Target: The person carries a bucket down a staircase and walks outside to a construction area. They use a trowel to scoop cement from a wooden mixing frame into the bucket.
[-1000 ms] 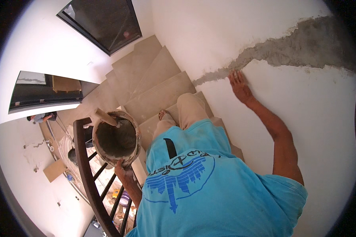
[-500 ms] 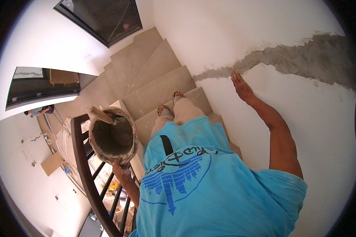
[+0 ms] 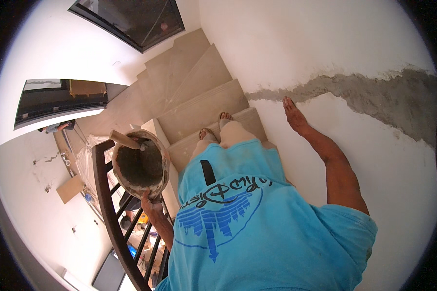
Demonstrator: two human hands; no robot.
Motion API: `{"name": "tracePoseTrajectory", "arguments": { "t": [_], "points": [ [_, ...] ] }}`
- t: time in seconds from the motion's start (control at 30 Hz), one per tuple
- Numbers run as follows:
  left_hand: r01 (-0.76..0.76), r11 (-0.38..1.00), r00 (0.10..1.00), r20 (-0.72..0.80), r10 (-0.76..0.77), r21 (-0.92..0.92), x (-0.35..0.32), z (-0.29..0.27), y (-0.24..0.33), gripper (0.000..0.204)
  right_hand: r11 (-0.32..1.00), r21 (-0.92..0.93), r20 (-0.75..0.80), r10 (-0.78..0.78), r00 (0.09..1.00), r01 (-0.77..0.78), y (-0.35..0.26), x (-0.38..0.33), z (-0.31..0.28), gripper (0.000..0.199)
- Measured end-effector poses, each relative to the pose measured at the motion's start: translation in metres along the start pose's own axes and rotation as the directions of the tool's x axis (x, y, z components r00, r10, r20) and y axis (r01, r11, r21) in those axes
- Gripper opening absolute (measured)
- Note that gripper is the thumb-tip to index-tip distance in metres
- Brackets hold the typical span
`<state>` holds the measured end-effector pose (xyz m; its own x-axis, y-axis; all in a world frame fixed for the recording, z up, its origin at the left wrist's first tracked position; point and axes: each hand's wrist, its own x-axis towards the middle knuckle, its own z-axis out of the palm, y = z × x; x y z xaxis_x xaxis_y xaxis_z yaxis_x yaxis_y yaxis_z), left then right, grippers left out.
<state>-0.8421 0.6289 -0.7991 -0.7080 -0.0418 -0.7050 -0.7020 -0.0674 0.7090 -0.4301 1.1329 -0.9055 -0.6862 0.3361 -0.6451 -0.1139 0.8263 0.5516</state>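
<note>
2 feet (image 3: 207,134) now visible, versus 1 earlier; stance probably steadier. Left hand (image 3: 151,202) grips bucket (image 3: 166,162); right hand (image 3: 295,117), fingers together, seemingly touches wall (image 3: 301,162) beside grey strip (image 3: 364,89).

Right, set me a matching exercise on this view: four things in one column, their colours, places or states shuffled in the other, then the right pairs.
Column one
1. Bucket
2. Right hand
3. Shirt
4. Handrail

Column two
A. Dark brown
B. Held by the left hand
C. Bright blue, with a printed design
D. Fingertips at the lower edge of the gray strip on the white wall

Right pairs: 1-B, 2-D, 3-C, 4-A
</note>
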Motion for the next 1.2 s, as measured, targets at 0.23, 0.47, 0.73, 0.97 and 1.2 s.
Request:
{"name": "tracePoseTrajectory", "arguments": {
  "t": [0.23, 0.47, 0.73, 0.97, 1.2],
  "points": [
    [-0.064, 0.995, 0.994, 0.096, 0.057, 0.072, 0.017, 0.001, -0.008, 0.037, 0.999, 0.042, 0.012, 0.002, 1.000, -0.003, -0.007, 0.024, 0.019, 0.057],
    [-0.054, 0.997, 0.994, 0.095, 0.060, -0.060, 0.012, 0.017, -0.014, 0.030, 0.990, 0.058, 0.080, -0.131, 0.988, 0.127, 0.004, 0.034, 0.000, 0.051],
    [-0.027, 0.978, 0.997, -0.074, 0.012, -0.207, 0.011, 0.054, -0.016, 0.035, 0.992, 0.130, -0.203, 0.027, 0.979, 0.000, -0.032, 0.073, 0.058, 0.048],
    [0.008, 0.968, 0.997, -0.071, -0.026, -0.251, 0.107, 0.083, -0.027, 0.034, 0.994, 0.072, -0.044, -0.084, 0.996, 0.087, -0.040, 0.081, 0.059, 0.048],
    [-0.061, 0.960, 0.995, -0.093, 0.037, -0.274, 0.171, 0.088, -0.036, 0.030, 0.961, 0.114, -0.047, -0.249, 0.967, 0.253, -0.054, 0.090, 0.071, 0.040]
  ]
}}
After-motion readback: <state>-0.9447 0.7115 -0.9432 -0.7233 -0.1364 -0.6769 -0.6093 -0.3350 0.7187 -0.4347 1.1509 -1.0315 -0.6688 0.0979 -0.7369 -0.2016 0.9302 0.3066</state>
